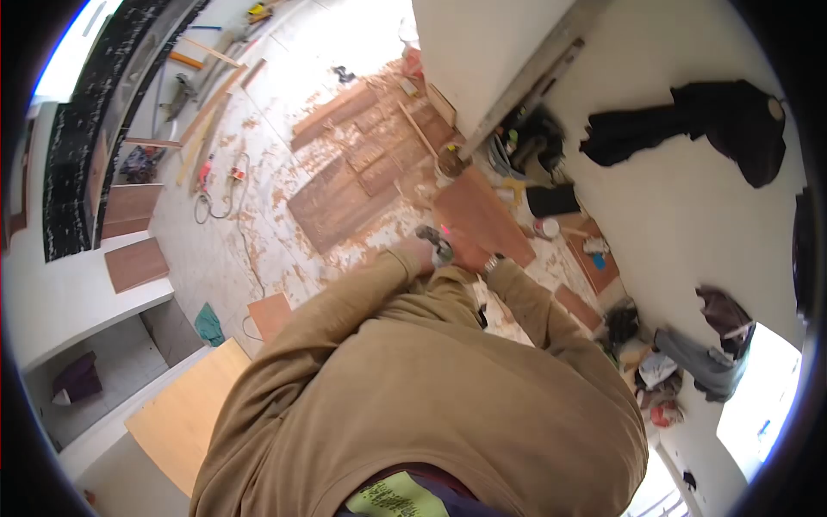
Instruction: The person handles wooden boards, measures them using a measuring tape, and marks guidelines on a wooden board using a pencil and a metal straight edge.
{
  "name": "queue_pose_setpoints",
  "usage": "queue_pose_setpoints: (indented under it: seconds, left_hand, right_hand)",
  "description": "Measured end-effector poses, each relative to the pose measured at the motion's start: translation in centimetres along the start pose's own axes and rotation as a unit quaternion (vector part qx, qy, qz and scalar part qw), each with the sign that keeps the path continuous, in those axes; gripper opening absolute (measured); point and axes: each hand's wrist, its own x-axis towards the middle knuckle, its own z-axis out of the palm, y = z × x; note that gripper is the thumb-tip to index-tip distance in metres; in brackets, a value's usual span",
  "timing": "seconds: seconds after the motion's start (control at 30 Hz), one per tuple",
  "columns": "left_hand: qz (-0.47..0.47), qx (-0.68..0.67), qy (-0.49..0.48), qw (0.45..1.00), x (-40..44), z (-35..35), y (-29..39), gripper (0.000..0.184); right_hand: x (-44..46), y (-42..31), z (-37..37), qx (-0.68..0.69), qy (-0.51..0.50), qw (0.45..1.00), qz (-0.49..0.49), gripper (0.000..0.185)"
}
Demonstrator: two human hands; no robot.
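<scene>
My left hand (pixel 419 252) is closed round a small grey-green tool (pixel 436 245) in front of my body; its kind is too blurred to tell. Close to its right, my right hand (pixel 469 256), with a watch (pixel 494 262) on the wrist, is at the near edge of a reddish-brown wooden board (pixel 484 215). The fingers of that hand are smeared and I cannot make out their grip. A small bright pink spot (pixel 445 229) shows just ahead of the hands.
Several wooden panels (pixel 332 202) lie on the floor among wood shavings (pixel 284 202). A cable (pixel 250 258) runs along the left. Wooden strips (pixel 211 121) lie at upper left, a white tub (pixel 546 228) stands right, and dark clothing (pixel 689 121) hangs on the wall.
</scene>
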Motion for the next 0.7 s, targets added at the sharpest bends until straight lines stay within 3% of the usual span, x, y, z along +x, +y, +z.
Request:
queue_pose_setpoints:
  seconds: [0.07,0.1,0.17,0.2,0.23,0.3,0.43,0.5,0.53,0.6,0.63,0.7]
  left_hand:
    - [-0.031,0.015,0.006,0.999,2.1,2.8,-1.6,0.06]
    - [-0.054,0.004,-0.052,0.997,0.9,1.6,-1.0,0.073]
    - [-0.022,-0.01,-0.047,0.999,0.5,1.8,-1.7,0.076]
    - [-0.011,-0.011,-0.01,1.0,0.1,2.5,-2.7,0.071]
    - [0.005,-0.007,0.024,1.0,0.4,3.4,-3.8,0.065]
    - [-0.048,-0.023,-0.179,0.982,2.8,4.9,-7.0,0.068]
    - [0.0,-0.068,-0.077,0.995,1.0,10.9,-8.1,0.07]
    - [0.033,-0.092,-0.02,0.995,0.1,11.2,-8.7,0.072]
    - [0.014,-0.085,0.033,0.996,-2.8,10.8,-7.6,0.072]
    - [-0.024,-0.086,0.11,0.99,-9.9,10.3,-5.0,0.073]
    - [-0.041,-0.095,0.131,0.986,-11.4,10.7,-4.9,0.073]
    - [-0.022,-0.093,0.203,0.975,-6.1,15.5,-7.2,0.052]
  right_hand:
    - [0.3,0.5,1.9,-0.097,-0.017,0.993,0.063,0.075]
    - [0.5,-0.3,2.2,-0.101,-0.007,0.992,0.071,0.075]
    - [0.7,-1.2,3.5,-0.079,-0.016,0.994,0.073,0.072]
    - [0.7,0.9,5.0,-0.09,-0.032,0.992,0.079,0.067]
    - [0.7,-1.0,4.7,-0.12,0.011,0.992,0.041,0.046]
    - [0.5,-1.7,3.7,-0.094,-0.027,0.995,-0.035,0.043]
    - [0.6,-4.4,4.3,-0.082,-0.211,0.974,0.006,0.043]
    - [0.3,-4.7,7.1,-0.103,-0.169,0.98,0.023,0.048]
    - [-0.3,-6.6,7.6,-0.107,-0.069,0.99,-0.054,0.055]
    - [-1.0,-7.3,9.4,-0.124,0.024,0.992,-0.007,0.076]
    - [-0.9,-7.9,9.6,-0.122,0.02,0.992,0.014,0.083]
    - [-2.5,-9.6,9.9,-0.116,0.003,0.991,0.064,0.098]
